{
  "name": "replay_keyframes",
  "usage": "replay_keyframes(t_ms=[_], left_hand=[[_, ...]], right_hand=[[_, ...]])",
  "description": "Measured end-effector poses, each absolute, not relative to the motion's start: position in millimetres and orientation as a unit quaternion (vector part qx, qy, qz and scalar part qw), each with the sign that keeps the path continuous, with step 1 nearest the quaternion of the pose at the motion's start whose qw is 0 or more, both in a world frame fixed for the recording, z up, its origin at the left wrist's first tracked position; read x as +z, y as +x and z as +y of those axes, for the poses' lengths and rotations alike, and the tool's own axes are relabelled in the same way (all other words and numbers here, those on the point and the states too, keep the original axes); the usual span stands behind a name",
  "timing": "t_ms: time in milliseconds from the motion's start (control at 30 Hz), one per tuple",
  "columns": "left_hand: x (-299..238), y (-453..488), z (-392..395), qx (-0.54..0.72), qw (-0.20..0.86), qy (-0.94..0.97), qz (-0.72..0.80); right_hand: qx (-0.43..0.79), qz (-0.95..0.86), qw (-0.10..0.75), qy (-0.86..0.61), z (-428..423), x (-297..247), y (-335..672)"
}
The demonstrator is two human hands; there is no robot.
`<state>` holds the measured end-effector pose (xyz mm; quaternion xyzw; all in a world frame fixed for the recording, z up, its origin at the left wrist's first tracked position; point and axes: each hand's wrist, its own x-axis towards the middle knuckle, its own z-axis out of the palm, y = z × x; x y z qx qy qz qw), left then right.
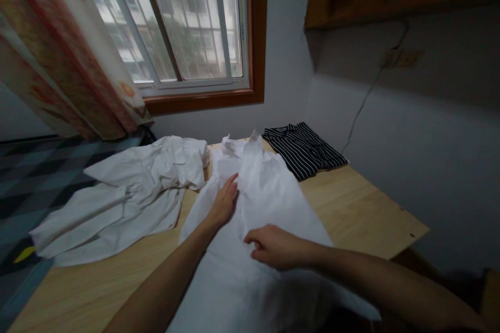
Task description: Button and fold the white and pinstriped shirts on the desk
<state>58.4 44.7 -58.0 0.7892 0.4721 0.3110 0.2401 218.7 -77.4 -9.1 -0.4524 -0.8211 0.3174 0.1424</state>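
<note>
A white collared shirt [273,187] lies spread lengthwise on the wooden table, its collar toward the window and its lower part reaching the near edge. My left hand [225,200] rests flat on its upper left part, fingers stretched toward the collar. Lower down, over the middle of the cloth, is my right hand [275,246]. Its fingers are loosely curled, with a gap between thumb and forefinger and no cloth visible in them. My right forearm crosses the shirt's lower right side, which is dark and blurred.
A crumpled white garment [144,192] lies at the left, partly past the table [363,208] edge toward a checked bedspread [23,187]. A folded black striped shirt [304,148] sits at the back right. Beyond are a window [187,26], curtain [78,52] and wall shelf [390,5].
</note>
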Motion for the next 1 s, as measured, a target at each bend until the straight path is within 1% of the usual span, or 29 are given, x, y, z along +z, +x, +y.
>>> replay_keyframes(t_ms=[67,133,200,300,367,433,533,600,667,700,767,833,900,1000], left_hand=[[-58,57,43,0.295,0.262,0.793,0.464],[-58,59,41,0.270,0.254,0.810,0.455],[-58,63,38,0.248,0.212,0.830,0.452],[-62,68,35,0.199,0.125,0.858,0.456],[-64,71,33,0.166,0.083,0.871,0.456],[-63,72,31,0.159,0.083,0.875,0.449],[-52,66,31,0.233,0.109,0.851,0.458],[-39,53,32,0.306,0.085,0.803,0.505],[-26,32,33,0.338,0.041,0.745,0.573],[-21,20,32,0.328,0.033,0.725,0.605],[-15,-4,31,0.276,0.052,0.703,0.654],[-13,-21,27,0.212,0.091,0.703,0.673],[-12,-24,22,0.175,0.105,0.707,0.677],[-6,1,11,0.187,0.053,0.718,0.668]], right_hand=[[0.319,-0.814,0.144,-0.462,-85,-18,221],[0.298,-0.822,0.160,-0.458,-94,-18,238],[0.241,-0.834,0.165,-0.468,-106,-16,260],[0.153,-0.829,0.131,-0.521,-127,-23,290],[0.148,-0.838,0.099,-0.516,-142,-33,305],[0.175,-0.856,0.086,-0.480,-152,-41,315],[0.216,-0.852,0.114,-0.464,-154,-40,326],[0.232,-0.831,0.143,-0.485,-145,-32,331],[0.246,-0.811,0.170,-0.503,-130,-20,334],[0.255,-0.803,0.185,-0.506,-122,-14,334],[0.278,-0.790,0.221,-0.499,-103,-3,332],[0.312,-0.776,0.262,-0.482,-82,6,324],[0.361,-0.753,0.301,-0.460,-59,10,307],[0.474,-0.665,0.359,-0.452,-22,7,272]])
